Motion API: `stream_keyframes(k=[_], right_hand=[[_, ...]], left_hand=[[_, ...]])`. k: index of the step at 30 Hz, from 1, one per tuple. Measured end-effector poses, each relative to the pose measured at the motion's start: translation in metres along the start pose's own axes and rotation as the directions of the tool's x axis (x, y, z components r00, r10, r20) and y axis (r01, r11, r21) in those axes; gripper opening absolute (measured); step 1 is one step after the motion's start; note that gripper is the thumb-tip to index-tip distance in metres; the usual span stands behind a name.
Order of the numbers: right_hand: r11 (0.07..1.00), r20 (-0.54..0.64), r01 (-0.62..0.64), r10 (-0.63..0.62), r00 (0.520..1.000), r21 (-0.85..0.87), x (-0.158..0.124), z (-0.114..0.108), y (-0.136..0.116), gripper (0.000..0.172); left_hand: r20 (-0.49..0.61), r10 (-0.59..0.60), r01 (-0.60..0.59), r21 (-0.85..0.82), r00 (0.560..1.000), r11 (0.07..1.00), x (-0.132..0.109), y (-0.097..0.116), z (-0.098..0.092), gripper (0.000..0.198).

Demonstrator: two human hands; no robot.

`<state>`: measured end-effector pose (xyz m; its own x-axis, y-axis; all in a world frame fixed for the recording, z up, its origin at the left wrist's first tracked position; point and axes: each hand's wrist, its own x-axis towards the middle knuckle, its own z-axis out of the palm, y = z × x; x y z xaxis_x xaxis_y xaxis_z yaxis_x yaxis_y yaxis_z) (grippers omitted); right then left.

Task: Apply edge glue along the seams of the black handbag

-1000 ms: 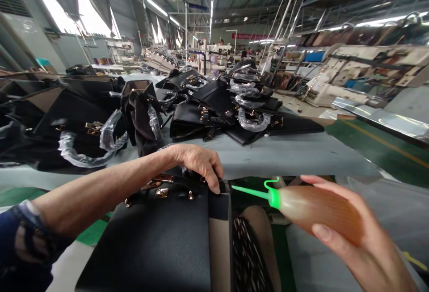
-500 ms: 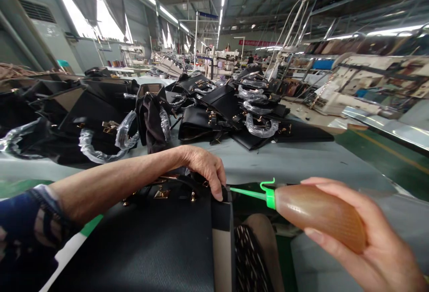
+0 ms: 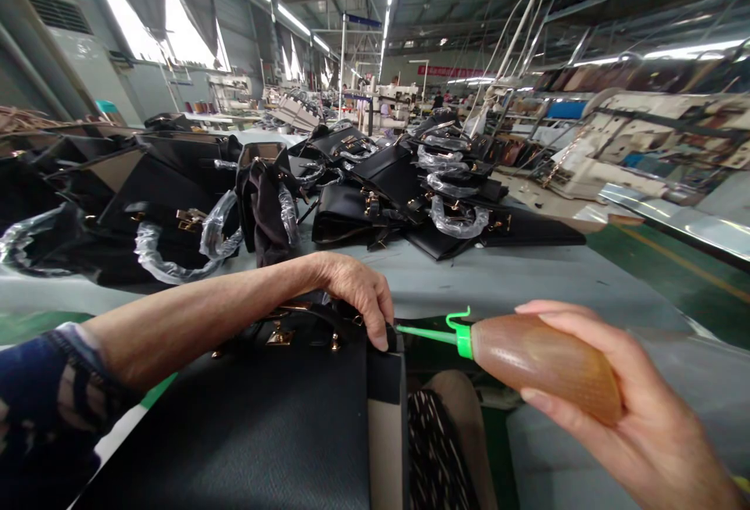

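Note:
A black handbag [image 3: 251,416] with gold fittings stands close in front of me, its beige-lined edge facing right. My left hand [image 3: 357,291] reaches over its top and pinches the upper right corner, thumb on the near side. In my right hand [image 3: 621,393] is an amber squeeze bottle [image 3: 544,361] of glue-like liquid, tipped on its side. Its green nozzle [image 3: 427,333] points left, the tip right beside the bag's corner near my left fingertips. Whether the tip touches the bag I cannot tell.
On the grey table [image 3: 527,283] lies a heap of black handbags [image 3: 387,174], with more bags [image 3: 146,190] at the left. Plastic film wraps their handles. Sewing machines and racks stand beyond; a pale machine [image 3: 662,143] is at the right.
The bottle in my right hand has shifted slightly left, with its nozzle still by the bag's corner. My left hand keeps its hold; the view has moved a little.

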<state>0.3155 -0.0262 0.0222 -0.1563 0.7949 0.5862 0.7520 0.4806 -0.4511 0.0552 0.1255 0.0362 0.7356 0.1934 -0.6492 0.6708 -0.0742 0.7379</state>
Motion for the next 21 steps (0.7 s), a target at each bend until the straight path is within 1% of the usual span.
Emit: stream_keyframes(k=[3,8,10,17,21], right_hand=[[1.0,0.02,0.01,-0.01,1.0,0.013,-0.003,-0.001,0.004,0.044],[0.996,0.069,0.091,-0.092,0.993,0.015,-0.011,-0.004,0.013,0.049],[0.996,0.064,0.088,-0.089,0.994,0.021,-0.011,-0.005,0.013,0.049],[0.996,0.037,0.087,-0.088,0.995,0.023,-0.002,-0.003,0.008,0.044],[0.995,0.071,0.08,-0.084,0.994,0.055,-0.008,-0.003,0.013,0.045]], left_hand=[[0.007,-0.003,0.003,0.0,1.0,1.0,0.001,-0.001,-0.001,0.019],[0.029,-0.021,0.02,0.003,0.999,1.0,0.004,-0.003,-0.003,0.022],[0.035,-0.02,0.02,-0.006,0.999,1.0,0.005,-0.003,-0.003,0.023],[0.041,-0.032,0.033,-0.032,0.999,0.999,0.005,-0.002,-0.003,0.022],[0.03,-0.016,0.016,0.007,0.999,1.0,0.005,-0.003,-0.004,0.025]])
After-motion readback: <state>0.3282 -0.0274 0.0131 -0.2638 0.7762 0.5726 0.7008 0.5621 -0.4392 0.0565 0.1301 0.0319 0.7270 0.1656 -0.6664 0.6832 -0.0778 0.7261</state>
